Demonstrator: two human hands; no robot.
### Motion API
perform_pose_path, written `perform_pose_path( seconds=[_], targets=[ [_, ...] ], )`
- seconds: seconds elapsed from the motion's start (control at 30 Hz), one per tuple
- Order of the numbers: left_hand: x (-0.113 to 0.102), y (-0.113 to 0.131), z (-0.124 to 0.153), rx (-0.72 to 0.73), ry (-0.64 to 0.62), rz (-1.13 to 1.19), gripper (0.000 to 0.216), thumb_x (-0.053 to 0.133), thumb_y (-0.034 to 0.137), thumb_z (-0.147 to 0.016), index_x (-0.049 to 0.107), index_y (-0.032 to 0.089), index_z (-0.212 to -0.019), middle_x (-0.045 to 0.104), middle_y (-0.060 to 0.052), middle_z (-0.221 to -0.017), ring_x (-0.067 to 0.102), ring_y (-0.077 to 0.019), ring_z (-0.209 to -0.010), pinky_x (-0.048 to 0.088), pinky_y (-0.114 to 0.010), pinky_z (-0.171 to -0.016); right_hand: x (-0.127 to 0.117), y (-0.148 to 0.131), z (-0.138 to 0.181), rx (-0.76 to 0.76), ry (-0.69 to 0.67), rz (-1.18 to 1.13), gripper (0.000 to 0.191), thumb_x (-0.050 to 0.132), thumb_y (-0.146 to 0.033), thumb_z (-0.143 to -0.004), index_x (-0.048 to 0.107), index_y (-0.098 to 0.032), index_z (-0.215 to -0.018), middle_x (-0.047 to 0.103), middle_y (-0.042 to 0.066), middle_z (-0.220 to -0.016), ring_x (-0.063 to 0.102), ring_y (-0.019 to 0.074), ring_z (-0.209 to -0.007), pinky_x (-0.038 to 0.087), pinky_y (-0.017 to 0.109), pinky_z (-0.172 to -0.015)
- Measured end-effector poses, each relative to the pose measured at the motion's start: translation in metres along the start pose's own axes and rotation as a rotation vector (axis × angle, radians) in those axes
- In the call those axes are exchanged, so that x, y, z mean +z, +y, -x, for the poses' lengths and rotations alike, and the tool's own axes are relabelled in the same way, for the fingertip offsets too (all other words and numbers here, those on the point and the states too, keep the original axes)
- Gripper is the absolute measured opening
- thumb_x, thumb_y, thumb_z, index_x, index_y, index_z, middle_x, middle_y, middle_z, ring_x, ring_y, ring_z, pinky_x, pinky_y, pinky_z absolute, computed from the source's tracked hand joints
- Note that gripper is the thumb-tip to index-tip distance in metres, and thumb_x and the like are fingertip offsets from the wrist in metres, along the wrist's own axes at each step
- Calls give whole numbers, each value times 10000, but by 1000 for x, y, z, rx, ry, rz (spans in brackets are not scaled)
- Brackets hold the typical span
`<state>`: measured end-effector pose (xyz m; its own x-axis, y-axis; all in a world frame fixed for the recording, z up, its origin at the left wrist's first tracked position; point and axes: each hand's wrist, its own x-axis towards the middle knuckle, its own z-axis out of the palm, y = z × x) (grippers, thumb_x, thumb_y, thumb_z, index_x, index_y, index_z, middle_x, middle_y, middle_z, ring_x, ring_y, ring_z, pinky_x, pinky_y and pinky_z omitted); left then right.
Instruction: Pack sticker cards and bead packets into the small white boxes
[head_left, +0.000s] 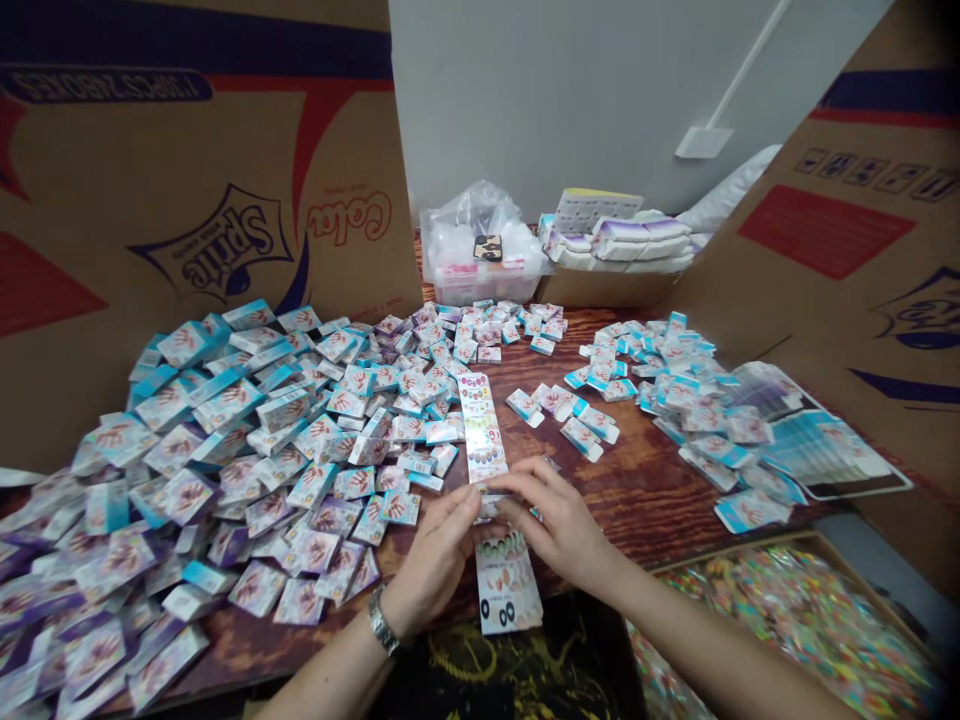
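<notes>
Two pieces of long printed paper strip, with rows of coloured ovals, lie in front of me. The upper strip (482,430) rests flat on the table, and the lower strip (510,590), which looks several layers thick, hangs past the table's front edge. Whether they join under my fingers is hidden. My left hand (439,550), with a metal watch at the wrist, pinches the strip from the left. My right hand (559,525) closes on it from the right, fingertips meeting the left thumb. Small boxes printed with a red hand (401,508) lie just left of my hands.
A big heap of small boxes (247,440) covers the left. Small boxes with end flaps out (690,400) lie right, beside flat printed cartons (832,440). Behind stand a plastic tub (480,285) and cardboard boxes (345,260). Colourful packets (810,620) fill a carton at lower right.
</notes>
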<state>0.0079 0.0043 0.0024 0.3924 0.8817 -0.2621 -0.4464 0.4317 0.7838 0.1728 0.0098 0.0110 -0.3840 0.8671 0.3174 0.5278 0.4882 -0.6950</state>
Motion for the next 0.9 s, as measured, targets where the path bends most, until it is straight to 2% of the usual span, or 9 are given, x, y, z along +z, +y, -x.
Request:
perform_pose_path(
  seconds=[0.07,0.13,0.27,0.33,0.47,0.53,0.67,0.77,0.9],
  targets=[
    [-1,-2,-1,36,-15,-177,313,593,386,-821,614,165,-1042,633,-72,-1009,599,-195,-918,478,-336,-831,0,4,0,113,40,-6,229,519,-231,-904,554,-217,-1130,553,70,-1014,540,189,-977,463,322,-836],
    [-3,-7,-3,82,18,-370,353,578,389,-827,547,181,-1111,636,-54,-952,625,-179,-847,496,-329,-794,2,9,1,169,32,-22,202,540,-245,-893,563,-217,-1092,571,58,-986,552,190,-949,458,317,-814],
    [-4,-21,-18,186,95,-672,254,452,387,-895,424,207,-1074,605,15,-720,627,-151,-634,505,-288,-632,2,20,8,212,22,-56,97,510,-253,-911,589,-202,-886,598,22,-836,573,166,-811,436,276,-716],
    [0,-19,-32,247,38,-831,208,418,355,-914,412,212,-1064,602,20,-690,626,-152,-628,491,-272,-610,-5,27,13,215,43,-51,117,484,-255,-923,579,-200,-882,591,25,-832,567,167,-811,430,273,-717],
    [20,0,-89,393,-329,-1264,325,422,324,-922,388,196,-1220,661,-61,-942,639,-164,-833,496,-270,-720,-34,50,30,262,140,5,146,435,-255,-935,562,-199,-888,580,33,-827,560,169,-787,425,268,-703],
    [30,8,-129,483,-367,-1744,370,378,294,-938,361,167,-1285,633,-97,-1083,604,-172,-968,481,-280,-807,-51,64,40,340,225,67,151,444,-279,-930,561,-197,-881,582,36,-823,560,176,-775,421,273,-695],
    [36,0,-203,435,-328,-1975,392,402,93,-864,447,97,-1253,475,-215,-1311,422,-305,-1217,388,-478,-937,-78,85,56,440,293,125,175,461,-311,-919,561,-201,-1011,610,60,-951,573,199,-878,425,295,-766],
    [29,-16,-232,358,-362,-2076,334,370,61,-856,531,89,-1147,524,-230,-1231,427,-333,-1181,386,-539,-886,-84,94,67,458,223,144,185,448,-308,-922,568,-200,-1012,608,64,-957,572,199,-886,422,304,-782],
    [20,-22,-243,321,-470,-2165,247,389,49,-844,590,87,-983,607,-192,-1013,519,-284,-1009,424,-455,-814,-70,99,86,526,62,89,182,450,-312,-919,585,-190,-924,606,45,-870,568,185,-823,429,295,-734]
  ],
)
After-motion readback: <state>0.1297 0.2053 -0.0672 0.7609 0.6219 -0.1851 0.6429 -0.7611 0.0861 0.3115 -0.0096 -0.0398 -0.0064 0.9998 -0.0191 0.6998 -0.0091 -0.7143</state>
